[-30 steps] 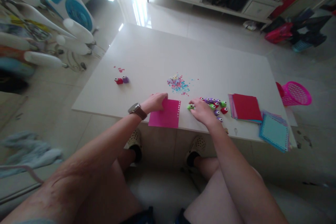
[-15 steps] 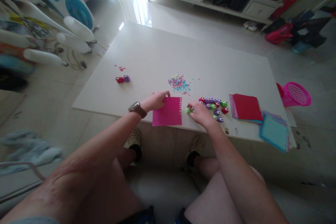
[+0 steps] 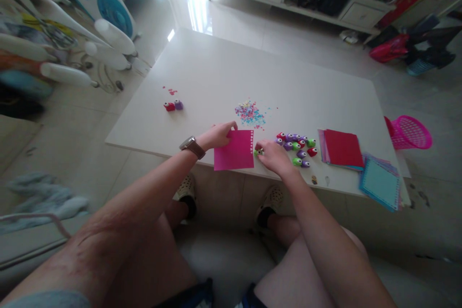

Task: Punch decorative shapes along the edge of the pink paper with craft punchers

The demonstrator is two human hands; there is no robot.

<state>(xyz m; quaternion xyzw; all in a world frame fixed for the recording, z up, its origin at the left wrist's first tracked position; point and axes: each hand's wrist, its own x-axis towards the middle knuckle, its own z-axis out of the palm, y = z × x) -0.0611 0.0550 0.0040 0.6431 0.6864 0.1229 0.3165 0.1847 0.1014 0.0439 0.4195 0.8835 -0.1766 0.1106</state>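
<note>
My left hand (image 3: pixel 217 135), with a watch on its wrist, pinches the upper left corner of a magenta paper sheet (image 3: pixel 234 152) lying at the near edge of the white table (image 3: pixel 224 72). A row of small punched holes runs along the sheet's right edge. Against that edge my right hand (image 3: pixel 273 155) grips a small green paper punch (image 3: pixel 257 152). Just right of it lies a cluster of several small purple, red and green punches (image 3: pixel 298 147). A scatter of coloured paper bits (image 3: pixel 250 113) lies beyond the sheet.
A red and a purple punch (image 3: pixel 173 105) stand apart at the table's left. Stacks of coloured paper, red-topped (image 3: pixel 342 147) and blue-topped (image 3: pixel 379 184), lie at the right. A pink basket (image 3: pixel 411 132) sits on the floor beyond. A fan (image 3: pixel 104 5) stands far left.
My right hand has carried the green punch leftward up to the sheet's right edge. The magenta sheet has been straightened and shifted slightly right under my left hand.
</note>
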